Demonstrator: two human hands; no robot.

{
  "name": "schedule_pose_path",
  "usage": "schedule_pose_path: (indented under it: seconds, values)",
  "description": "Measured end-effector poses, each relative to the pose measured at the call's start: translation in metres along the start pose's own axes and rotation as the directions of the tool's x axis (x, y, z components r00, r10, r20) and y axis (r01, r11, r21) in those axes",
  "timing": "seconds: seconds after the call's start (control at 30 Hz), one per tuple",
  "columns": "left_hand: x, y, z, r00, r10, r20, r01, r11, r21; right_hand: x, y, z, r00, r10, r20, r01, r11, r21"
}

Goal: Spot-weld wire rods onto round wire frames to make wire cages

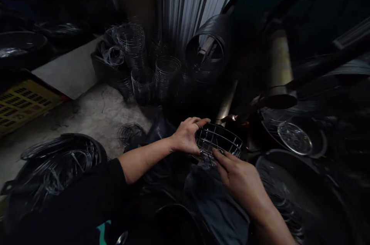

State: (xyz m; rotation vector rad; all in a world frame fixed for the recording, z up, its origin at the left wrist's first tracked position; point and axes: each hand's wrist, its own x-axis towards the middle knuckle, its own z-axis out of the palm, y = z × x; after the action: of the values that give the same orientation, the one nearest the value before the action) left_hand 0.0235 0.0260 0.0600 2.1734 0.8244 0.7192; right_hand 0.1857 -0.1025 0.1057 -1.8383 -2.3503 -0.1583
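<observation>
A round wire basket frame (221, 137) of thin metal bars is held in front of me, low over my lap. My left hand (189, 136) grips its left side, thumb below and fingers along the top edge. On the near side, my right hand (238, 173) has its fingers pressed to the wires; whether a small piece is between them is hidden. Just beyond the frame, a metal rod-like electrode (228, 112) slants down towards it, with a small bright spot beside it.
Stacked wire rings (167, 71) stand on the floor ahead. A tub of bent wires (66, 164) lies at left, near a yellow crate (26, 102). On the right are a large dark basin (303, 183) and a round wire mesh disc (295, 138).
</observation>
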Motion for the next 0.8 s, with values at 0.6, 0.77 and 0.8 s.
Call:
schedule_pose_path:
  seconds: [0.6,0.77,0.8]
  values:
    - [0.042,0.001,0.003,0.997,-0.073,-0.007,0.073,0.996,-0.046,0.019,0.04,0.018,0.914,-0.03,-0.405,0.053,0.998,0.046]
    - [0.054,0.001,0.003,0.996,-0.084,-0.002,0.084,0.996,-0.024,0.03,0.047,0.014,0.915,-0.009,-0.402,0.028,0.999,0.042]
    - [0.056,0.0,0.003,0.996,-0.091,-0.002,0.091,0.996,-0.021,0.031,0.049,0.014,0.919,-0.003,-0.395,0.024,0.999,0.048]
